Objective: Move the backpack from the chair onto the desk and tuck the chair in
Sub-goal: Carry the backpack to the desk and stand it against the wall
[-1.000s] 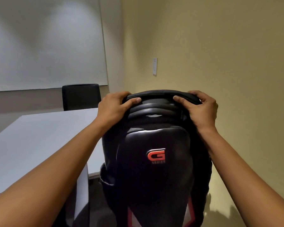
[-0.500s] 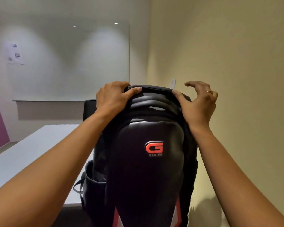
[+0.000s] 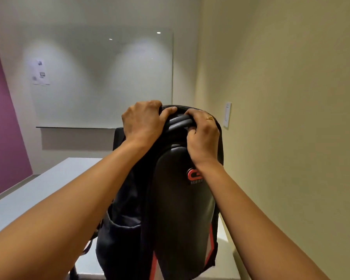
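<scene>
A black backpack [image 3: 176, 215] with a red logo and red trim stands upright in the middle of the view, its lower part over the right end of the white desk [image 3: 38, 190]. My left hand [image 3: 143, 120] grips its top edge from the left. My right hand [image 3: 203, 136], with a ring on it, is closed over the padded top handle. Whether the backpack's base rests on the desk is hidden. The chair it came from is out of view.
A black chair back [image 3: 117, 138] shows behind the backpack at the desk's far end. A yellow wall [image 3: 291, 118] with a white switch plate [image 3: 227, 115] runs close on the right. A whiteboard [image 3: 101, 77] covers the far wall, and a purple wall is at left.
The backpack has moved left and forward over the desk's end. My right hand, lifted with fingers spread half a second ago, has closed on the top handle. The view has tilted upward.
</scene>
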### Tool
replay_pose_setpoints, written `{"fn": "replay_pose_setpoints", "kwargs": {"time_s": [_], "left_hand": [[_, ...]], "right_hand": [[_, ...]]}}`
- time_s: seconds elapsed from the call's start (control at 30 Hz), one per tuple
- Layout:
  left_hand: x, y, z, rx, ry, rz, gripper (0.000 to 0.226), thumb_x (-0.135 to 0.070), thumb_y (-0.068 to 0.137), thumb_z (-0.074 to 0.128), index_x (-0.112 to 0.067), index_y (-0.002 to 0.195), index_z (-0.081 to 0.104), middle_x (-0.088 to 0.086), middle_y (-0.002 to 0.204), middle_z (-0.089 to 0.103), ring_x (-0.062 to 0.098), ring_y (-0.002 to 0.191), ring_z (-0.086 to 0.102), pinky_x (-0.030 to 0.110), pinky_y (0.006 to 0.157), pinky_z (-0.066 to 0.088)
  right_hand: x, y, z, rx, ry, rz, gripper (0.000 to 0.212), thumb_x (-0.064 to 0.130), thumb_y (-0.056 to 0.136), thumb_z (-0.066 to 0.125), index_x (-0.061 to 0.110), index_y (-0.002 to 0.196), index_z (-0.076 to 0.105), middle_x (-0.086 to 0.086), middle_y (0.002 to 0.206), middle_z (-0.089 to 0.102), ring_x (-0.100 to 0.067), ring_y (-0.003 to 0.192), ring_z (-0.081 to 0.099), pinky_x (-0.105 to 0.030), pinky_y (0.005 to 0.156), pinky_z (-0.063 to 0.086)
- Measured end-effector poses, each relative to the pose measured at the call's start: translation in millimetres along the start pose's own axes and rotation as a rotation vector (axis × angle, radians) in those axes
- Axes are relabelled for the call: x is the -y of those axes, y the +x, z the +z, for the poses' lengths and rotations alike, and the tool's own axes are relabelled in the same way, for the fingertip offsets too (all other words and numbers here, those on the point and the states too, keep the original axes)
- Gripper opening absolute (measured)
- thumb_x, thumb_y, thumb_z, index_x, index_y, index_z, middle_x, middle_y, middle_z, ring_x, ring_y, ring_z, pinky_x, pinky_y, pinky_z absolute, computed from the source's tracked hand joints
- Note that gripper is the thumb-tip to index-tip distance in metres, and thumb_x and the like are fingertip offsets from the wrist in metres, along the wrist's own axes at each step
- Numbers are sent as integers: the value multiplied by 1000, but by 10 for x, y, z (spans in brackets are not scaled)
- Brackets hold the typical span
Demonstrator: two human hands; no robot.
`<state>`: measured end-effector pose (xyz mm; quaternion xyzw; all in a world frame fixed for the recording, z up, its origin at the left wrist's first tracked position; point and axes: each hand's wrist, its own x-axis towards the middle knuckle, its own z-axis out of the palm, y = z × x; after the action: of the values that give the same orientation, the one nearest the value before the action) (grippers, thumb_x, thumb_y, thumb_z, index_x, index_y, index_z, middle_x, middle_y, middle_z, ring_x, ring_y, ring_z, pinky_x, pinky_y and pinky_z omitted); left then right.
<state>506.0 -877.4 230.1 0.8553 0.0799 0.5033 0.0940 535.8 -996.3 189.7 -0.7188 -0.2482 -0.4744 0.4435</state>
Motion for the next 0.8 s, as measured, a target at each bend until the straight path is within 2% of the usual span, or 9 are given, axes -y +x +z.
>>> {"fn": "replay_pose_setpoints", "kwargs": {"time_s": [0.27,0.47,0.6,0.67,0.73,0.8], "left_hand": [[243,374,555,24,33,-40,47,-52,87,49,-9,73,63,8,64,48,25,62,44,33,55,31],[358,682,1027,253,48,4,45,-47,89,48,-6,85,65,10,73,57,28,67,49,35,59,35],[464,665,1310,379,-194,35,40,-40,94,41,-9,105,63,14,97,67,29,86,58,37,68,44],[504,604,1422,439,-363,26,38,-37,95,39,-12,115,58,15,108,65,30,99,58,40,81,47],[519,565,1538,472,-487,20,39,-35,96,38,-13,125,52,14,119,61,30,110,54,39,90,43],[500,536,1681,485,-552,43,41,-33,96,38,-12,130,46,13,125,58,28,115,51,35,93,40]], "right_hand": [[-443,333,731,-30,30,-12,36,-16,78,48,0,105,64,-19,104,68,-30,100,61,-29,93,42],[-951,491,1088,-45,80,55,36,-18,77,49,-1,103,66,-18,103,68,-28,99,61,-29,95,44],[-1316,560,1239,-16,125,147,38,-18,77,47,1,105,65,-17,106,67,-17,99,57,-21,93,42],[-1483,588,1310,-10,130,180,38,-17,78,46,2,105,65,-15,106,67,-14,98,55,-14,91,42],[-1664,641,1366,-8,131,197,41,-18,77,44,4,104,66,-13,105,67,-15,99,57,-9,90,40],[-1860,693,1406,-11,140,223,42,-19,76,44,6,103,66,-12,106,67,-19,101,59,-17,95,42]]}}
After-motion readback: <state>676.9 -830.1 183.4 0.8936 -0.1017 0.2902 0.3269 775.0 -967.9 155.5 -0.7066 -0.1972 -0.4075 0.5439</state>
